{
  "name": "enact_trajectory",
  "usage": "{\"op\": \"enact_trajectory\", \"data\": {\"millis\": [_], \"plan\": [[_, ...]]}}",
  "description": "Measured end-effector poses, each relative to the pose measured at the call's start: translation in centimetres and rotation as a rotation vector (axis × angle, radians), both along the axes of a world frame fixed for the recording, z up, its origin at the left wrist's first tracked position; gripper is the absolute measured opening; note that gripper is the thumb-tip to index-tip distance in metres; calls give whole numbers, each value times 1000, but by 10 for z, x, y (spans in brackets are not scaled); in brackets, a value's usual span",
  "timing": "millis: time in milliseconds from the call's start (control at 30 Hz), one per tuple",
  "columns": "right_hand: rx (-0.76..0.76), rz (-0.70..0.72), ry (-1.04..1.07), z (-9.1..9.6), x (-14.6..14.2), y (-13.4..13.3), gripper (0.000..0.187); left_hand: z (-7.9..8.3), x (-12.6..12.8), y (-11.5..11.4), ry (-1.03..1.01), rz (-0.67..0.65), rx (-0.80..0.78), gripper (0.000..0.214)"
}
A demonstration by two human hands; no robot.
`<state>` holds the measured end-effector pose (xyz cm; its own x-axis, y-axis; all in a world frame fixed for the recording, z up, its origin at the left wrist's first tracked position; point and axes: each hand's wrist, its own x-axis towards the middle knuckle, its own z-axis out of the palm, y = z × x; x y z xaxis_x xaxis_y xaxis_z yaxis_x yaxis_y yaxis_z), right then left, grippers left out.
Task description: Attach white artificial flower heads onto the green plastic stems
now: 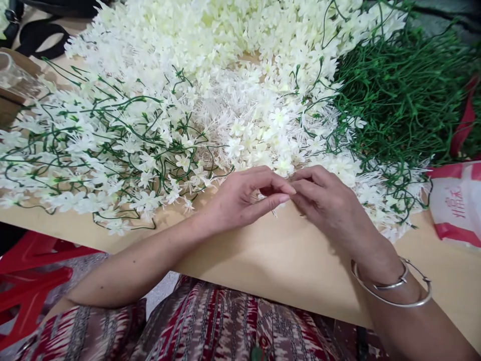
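Note:
My left hand and my right hand meet fingertip to fingertip over the near side of the table. The left thumb and forefinger are pinched together. My right fingers are curled in against them. Whatever lies between the fingertips is too small or too hidden to name. Just beyond the hands spreads a heap of loose white artificial flowers. On the left, white flowers fixed on green stems lie in a loose pile. A mass of bare green plastic stems sits at the right.
A red and white plastic bag rests at the table's right side. At the far left are a clear cup and a black strap. Below the wooden table, a red plastic stool stands at left.

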<state>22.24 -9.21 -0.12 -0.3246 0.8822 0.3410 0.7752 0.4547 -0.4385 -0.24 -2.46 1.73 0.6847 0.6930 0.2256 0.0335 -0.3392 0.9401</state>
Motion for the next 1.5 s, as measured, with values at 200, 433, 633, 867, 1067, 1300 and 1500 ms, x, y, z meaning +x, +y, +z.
{"op": "enact_trajectory", "data": {"millis": [200,433,633,867,1067,1300,1500], "plan": [[58,-136,19,21,5,-2,15,-12,1,-1,28,69,187,21],[-84,-84,164,44,-15,-14,13,-13,4,-11,35,80,224,9],[-100,-205,165,34,-13,-27,4,-14,3,-9,35,182,147,6],[-87,-202,72,27,-16,-23,6,-14,4,-10,0,292,91,2],[-191,-156,-103,11,-44,-29,12,-14,3,-8,-44,404,26,7],[-85,-312,342,8,-29,-26,6,-17,8,-14,-50,329,-233,22],[73,-366,678,12,-33,-26,17,-9,12,-17,-88,271,-433,25]]}}
